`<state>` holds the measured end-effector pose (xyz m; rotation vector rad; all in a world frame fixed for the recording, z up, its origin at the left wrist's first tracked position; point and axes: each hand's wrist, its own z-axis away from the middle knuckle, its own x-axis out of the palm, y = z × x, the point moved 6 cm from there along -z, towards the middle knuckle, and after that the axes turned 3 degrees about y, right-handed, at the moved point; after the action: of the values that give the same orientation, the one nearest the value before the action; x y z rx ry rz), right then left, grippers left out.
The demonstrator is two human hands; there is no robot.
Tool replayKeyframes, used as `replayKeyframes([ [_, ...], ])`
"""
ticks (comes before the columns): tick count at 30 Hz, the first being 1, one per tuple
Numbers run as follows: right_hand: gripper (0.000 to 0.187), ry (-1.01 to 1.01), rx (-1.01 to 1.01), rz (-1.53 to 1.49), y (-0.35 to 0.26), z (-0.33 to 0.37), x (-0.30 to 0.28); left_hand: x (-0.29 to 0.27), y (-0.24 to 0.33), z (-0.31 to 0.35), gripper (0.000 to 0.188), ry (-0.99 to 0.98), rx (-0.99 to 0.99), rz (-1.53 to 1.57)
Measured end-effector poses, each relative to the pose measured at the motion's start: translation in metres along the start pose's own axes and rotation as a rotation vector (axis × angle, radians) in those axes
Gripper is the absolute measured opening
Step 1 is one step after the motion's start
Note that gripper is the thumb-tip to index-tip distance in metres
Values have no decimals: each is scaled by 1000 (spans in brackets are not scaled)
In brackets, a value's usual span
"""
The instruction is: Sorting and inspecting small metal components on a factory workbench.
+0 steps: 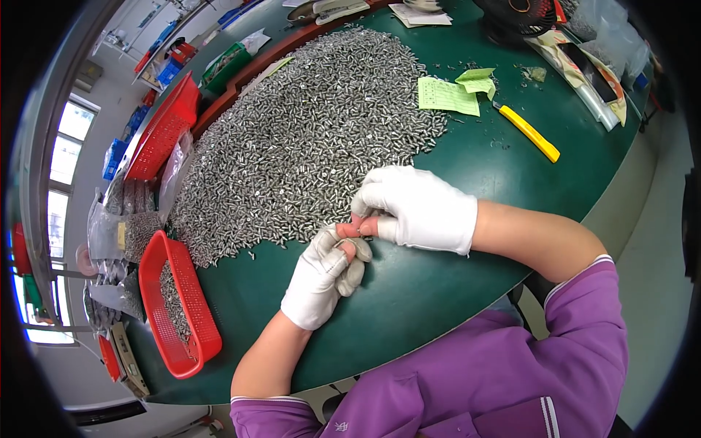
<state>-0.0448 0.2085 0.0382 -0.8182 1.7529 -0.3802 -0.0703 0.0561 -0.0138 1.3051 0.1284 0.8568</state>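
Observation:
A wide heap of small silvery metal pins (292,139) covers much of the green tabletop. At the heap's near edge my two hands meet, both in white gloves with some fingertips bare. My left hand (321,274) has its fingers curled and pressed together. From the right, my right hand (420,208) pinches with thumb and forefinger right against the left fingertips. Whatever lies between the fingertips is too small and too covered to make out.
Left of my hands stands a red perforated basket (204,321) partly filled with pins. A yellow utility knife (529,133) and green paper slips (447,96) lie at the right. Beyond them are a black fan (517,18) and a phone (588,71). Bagged parts (120,237) crowd the left edge.

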Motion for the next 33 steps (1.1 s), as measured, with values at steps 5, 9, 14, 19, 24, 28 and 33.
replayKeyframes([
  [5,20,-134,52,-348,0,1,12,5,1,2,19,86,-38,23],
  [9,15,-76,68,-354,0,0,2,2,0,2,18,110,-22,44],
  [14,12,66,-45,-7,5,-3,-10,0,0,3,25,93,-36,55],
  [19,7,3,-82,269,11,-1,-2,0,0,2,35,128,-48,100],
  [24,7,-56,-158,356,8,0,4,-1,0,2,35,116,-34,102],
  [28,8,-106,-156,455,5,2,10,-1,-1,1,30,99,-30,64],
  [33,16,-23,-119,156,2,0,7,-3,-3,2,24,79,-24,86],
])
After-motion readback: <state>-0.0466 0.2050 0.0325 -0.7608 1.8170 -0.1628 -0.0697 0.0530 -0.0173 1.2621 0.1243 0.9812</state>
